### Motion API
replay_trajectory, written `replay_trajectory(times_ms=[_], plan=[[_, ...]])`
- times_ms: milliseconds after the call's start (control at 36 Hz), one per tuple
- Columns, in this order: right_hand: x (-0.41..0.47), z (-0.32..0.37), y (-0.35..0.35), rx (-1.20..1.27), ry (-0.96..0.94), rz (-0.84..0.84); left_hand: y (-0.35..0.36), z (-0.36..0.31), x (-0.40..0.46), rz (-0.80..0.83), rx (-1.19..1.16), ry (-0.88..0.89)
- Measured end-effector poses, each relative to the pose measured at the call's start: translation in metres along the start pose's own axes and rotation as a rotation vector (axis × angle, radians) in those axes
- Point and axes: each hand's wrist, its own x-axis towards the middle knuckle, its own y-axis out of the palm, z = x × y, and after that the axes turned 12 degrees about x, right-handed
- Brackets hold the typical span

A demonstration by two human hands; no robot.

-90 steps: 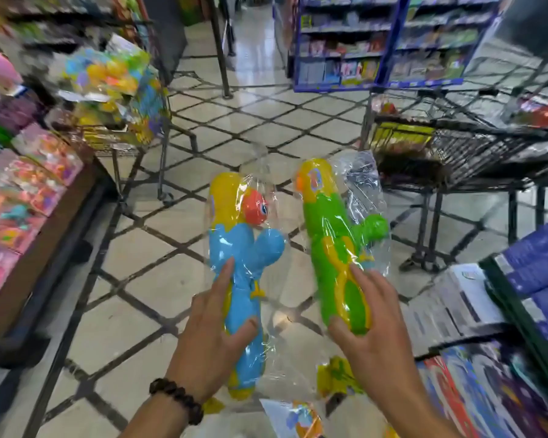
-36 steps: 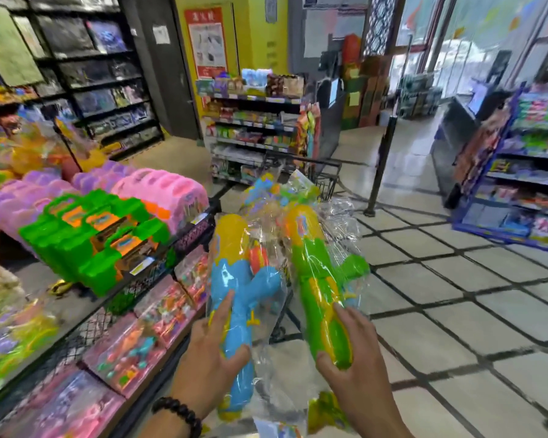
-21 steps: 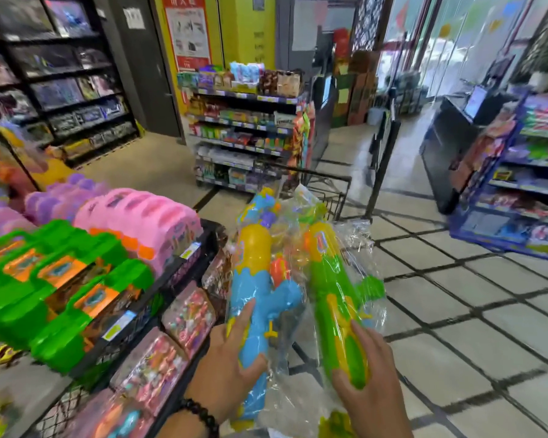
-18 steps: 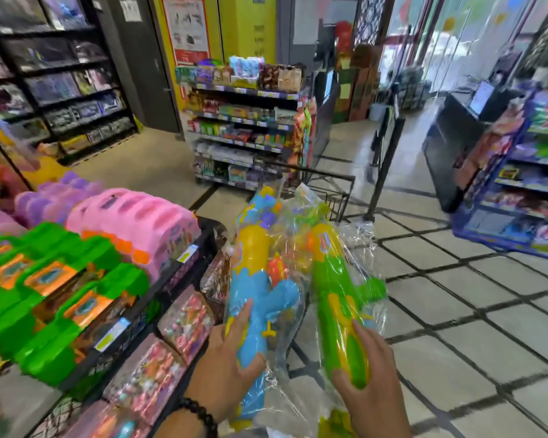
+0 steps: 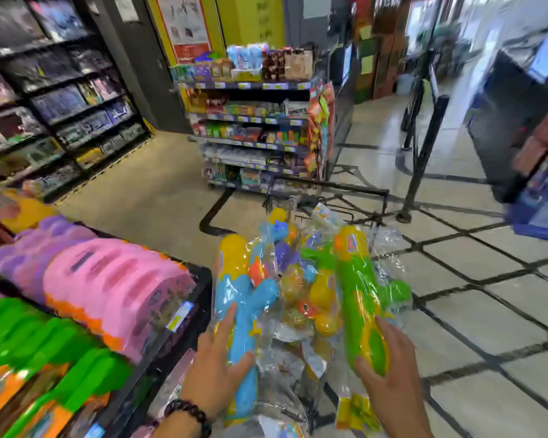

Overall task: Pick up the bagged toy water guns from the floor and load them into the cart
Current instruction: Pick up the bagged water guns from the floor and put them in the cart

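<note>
My left hand (image 5: 217, 371) grips a blue and yellow water gun (image 5: 244, 295) in a clear bag, held upright. My right hand (image 5: 389, 377) grips a green and yellow bagged water gun (image 5: 361, 292), also upright. Both guns hang over a black wire cart (image 5: 345, 192), whose far rim shows beyond them. Between the two guns lies a pile of several more bagged water guns (image 5: 304, 279) inside the cart. The cart's near side is hidden behind the bags and my hands.
A low display shelf (image 5: 200, 279) on my left carries pink (image 5: 114, 279) and green toy boxes (image 5: 29, 349). A snack rack (image 5: 257, 121) stands ahead, a black post (image 5: 424, 153) to its right. Tiled floor (image 5: 472, 295) lies open on the right.
I have turned from the floor toward the cart and stepped closer. Both hands still hold their guns, which now hang farther apart over the pile in the cart.
</note>
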Motion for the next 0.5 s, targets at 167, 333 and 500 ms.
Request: replay_trajectory(times_ms=[167, 333, 500], plan=[[0.08, -0.003, 0.014, -0.008, 0.055, -0.083, 0.002, -0.004, 0.074, 0.023, 0.036, 0.028], [0.145, -0.015, 0.017, -0.047, 0.097, -0.195, 0.016, 0.003, 0.168, 0.091, 0.025, 0.1], [0.193, -0.02, 0.048, -0.143, 0.083, -0.276, 0.036, 0.009, 0.269, 0.197, 0.089, 0.195]])
